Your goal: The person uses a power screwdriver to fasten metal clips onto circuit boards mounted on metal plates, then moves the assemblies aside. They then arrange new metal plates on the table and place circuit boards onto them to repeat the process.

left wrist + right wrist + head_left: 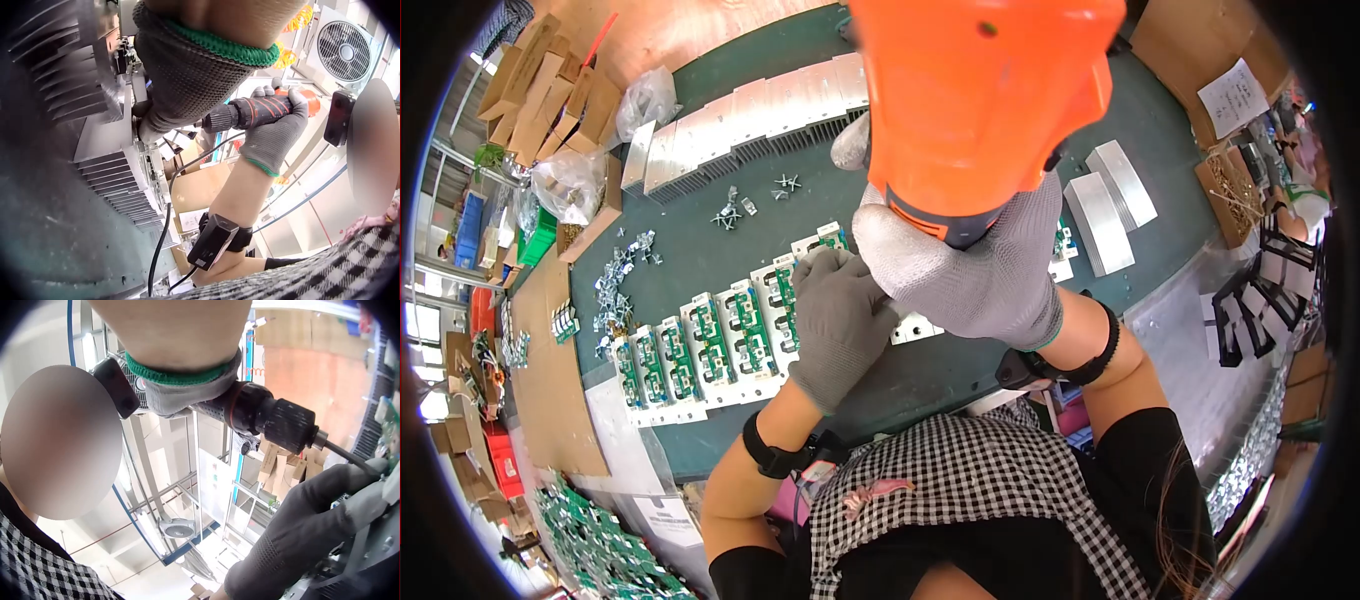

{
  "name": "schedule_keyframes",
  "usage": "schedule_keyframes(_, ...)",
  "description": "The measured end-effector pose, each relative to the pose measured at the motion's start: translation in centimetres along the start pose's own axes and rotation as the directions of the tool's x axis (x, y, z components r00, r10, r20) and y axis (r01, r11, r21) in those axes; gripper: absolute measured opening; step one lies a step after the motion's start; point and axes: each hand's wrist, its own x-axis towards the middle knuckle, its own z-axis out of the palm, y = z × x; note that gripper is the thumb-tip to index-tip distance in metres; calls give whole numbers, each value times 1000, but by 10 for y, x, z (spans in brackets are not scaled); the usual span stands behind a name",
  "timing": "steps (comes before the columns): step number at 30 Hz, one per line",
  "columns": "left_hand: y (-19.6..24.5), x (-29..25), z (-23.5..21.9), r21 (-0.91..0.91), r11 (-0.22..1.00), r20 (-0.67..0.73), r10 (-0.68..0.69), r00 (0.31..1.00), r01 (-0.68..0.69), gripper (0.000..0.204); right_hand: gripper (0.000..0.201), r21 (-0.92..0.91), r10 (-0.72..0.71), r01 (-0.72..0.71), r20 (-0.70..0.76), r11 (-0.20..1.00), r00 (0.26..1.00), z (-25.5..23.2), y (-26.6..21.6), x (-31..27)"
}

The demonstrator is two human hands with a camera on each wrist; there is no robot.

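My right hand (pixel 970 270), in a grey glove, grips an orange and black power drill (pixel 990 100). A thin driver bit (pixel 347 453) extends from the drill's black chuck (pixel 290 425) down to the work. At the bit's tip are the fingers of my gloved left hand (pixel 300 525); I cannot tell whether they pinch a small part there. In the head view the left hand (pixel 840 320) lies over a row of green circuit boards (pixel 710 335) mounted on metal heat sinks. The fins of one heat sink (pixel 119 181) show in the left wrist view.
Behind the boards stands a long row of finned heat sinks (pixel 740 120). Loose metal clips (pixel 615 290) lie scattered on the left, with a few more mid-table. Two silver blocks (pixel 1100 220) sit at right. Cardboard boxes (pixel 540 90) and plastic bags (pixel 570 185) crowd the far left.
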Motion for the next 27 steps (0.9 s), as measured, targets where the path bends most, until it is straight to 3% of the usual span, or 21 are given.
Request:
schedule_keyframes(5,2,-1,1,-3,999,-59,35,998,-36,16,31,22,15,-15,12,1000,1000,-3,-1,-1)
schedule_keyframes(8,-2,2,-3,-56,998,39,24,999,-22,17,28,145,142,-145,29,979,989,-13,-15,10)
schedule_keyframes(10,-5,19,-24,-7,1000,262,-12,965,14,22,25,263,56,-43,-45,964,997,-25,-10,19)
schedule_keyframes(11,3,33,-35,97,995,248,8,969,-34,34,23,291,-9,28,-66,956,998,-33,-6,22)
schedule_keyframes(12,-2,38,-26,3,987,158,158,975,-160,66,23,253,-96,97,-16,962,995,-48,-2,26)
schedule_keyframes(13,-4,45,-11,55,978,130,194,972,-203,79,23,224,-182,170,35,960,983,-62,2,30)
schedule_keyframes(14,-3,51,1,109,964,102,230,968,-241,93,24,104,-315,308,60,946,947,-68,9,34)
schedule_keyframes(16,0,62,7,67,984,381,126,916,-164,105,28,10,-291,291,47,957,956,-74,12,39)
schedule_keyframes(17,-2,66,6,56,992,509,72,858,-117,111,32,41,-130,130,4,991,991,-75,5,36)
schedule_keyframes(20,-1,74,-27,154,986,687,-56,724,-69,110,53,63,33,-28,-82,998,996,-81,4,31)
schedule_keyframes(21,-7,74,-29,129,990,696,-46,717,-62,105,56,82,55,-47,-103,996,993,-84,5,30)
schedule_keyframes(24,-47,71,-20,120,944,461,221,859,-307,93,62,142,20,6,-179,990,984,-91,14,33)
schedule_keyframes(25,-49,91,-38,7,995,499,85,862,-102,72,62,152,26,2,-186,988,982,-95,16,33)
schedule_keyframes(27,-80,116,-50,274,961,488,-165,857,29,47,63,172,31,0,-179,985,983,-102,21,33)
